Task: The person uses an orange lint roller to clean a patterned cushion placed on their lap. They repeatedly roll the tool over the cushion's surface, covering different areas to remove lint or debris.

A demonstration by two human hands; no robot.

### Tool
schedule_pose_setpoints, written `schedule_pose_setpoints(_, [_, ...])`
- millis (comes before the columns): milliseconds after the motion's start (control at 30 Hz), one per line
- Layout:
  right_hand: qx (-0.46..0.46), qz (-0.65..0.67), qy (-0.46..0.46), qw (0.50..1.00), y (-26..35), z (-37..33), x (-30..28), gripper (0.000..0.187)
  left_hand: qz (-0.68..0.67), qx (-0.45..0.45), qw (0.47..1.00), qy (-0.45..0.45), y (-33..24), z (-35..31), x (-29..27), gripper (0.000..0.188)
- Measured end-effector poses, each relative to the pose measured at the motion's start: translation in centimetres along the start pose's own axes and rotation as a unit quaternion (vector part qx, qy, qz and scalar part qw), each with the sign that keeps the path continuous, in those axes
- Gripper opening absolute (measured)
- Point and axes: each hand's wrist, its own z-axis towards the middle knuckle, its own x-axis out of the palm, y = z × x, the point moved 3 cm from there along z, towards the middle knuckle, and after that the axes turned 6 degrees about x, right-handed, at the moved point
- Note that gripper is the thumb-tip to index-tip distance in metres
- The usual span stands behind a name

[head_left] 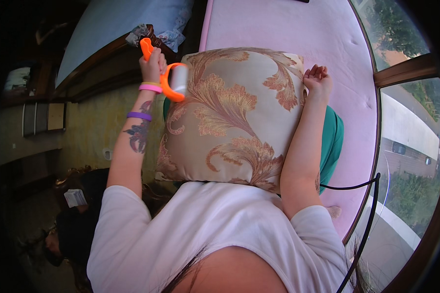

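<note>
A person in a white T-shirt (215, 215), seen from above, has a large square cushion (234, 117) across the lap. The cushion is pale beige with a pattern of curling gold and copper leaves. The left hand (153, 65) is closed in a fist, its fingers clamped on the handle of an orange roller (179, 81), beyond the cushion's left edge. The handle's tip sticks up above the fist, and the curved orange frame reaches right to a blurred white cylinder, which overlaps the cushion's left edge near its far left corner; whether it touches the fabric, I cannot tell. A pink wristband (150, 88) and a purple wristband (139, 115) circle the left arm, above and below a dark tattoo.

The right hand (318, 80) is empty, just beside the cushion's far right corner, its fingers close together and loosely curled. The right forearm runs along the cushion's right edge. Green cloth (332, 141) shows beyond that arm, over a pink padded surface (359, 93). To the right are a window (408, 110) and a bent black cable (374, 195).
</note>
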Motion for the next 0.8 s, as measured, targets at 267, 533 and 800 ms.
schedule_pose_setpoints(267, [0.062, 0.098, 0.034, 0.993, 3.0, 1.1, -0.5, 0.023, -0.082, -0.078, 0.992, 0.054, -3.0, -3.1, -1.3, 0.027])
schedule_pose_setpoints(533, [0.104, 0.127, 0.017, 0.986, 2.5, 1.1, -0.9, 0.021, -0.062, 0.048, 0.996, 0.050, -1.9, -7.1, 8.6, 0.015])
schedule_pose_setpoints(800, [0.088, 0.120, -0.007, 0.989, 2.0, 0.6, -0.7, 0.020, -0.061, 0.096, 0.992, 0.054, 1.7, -8.0, 18.2, 0.024])
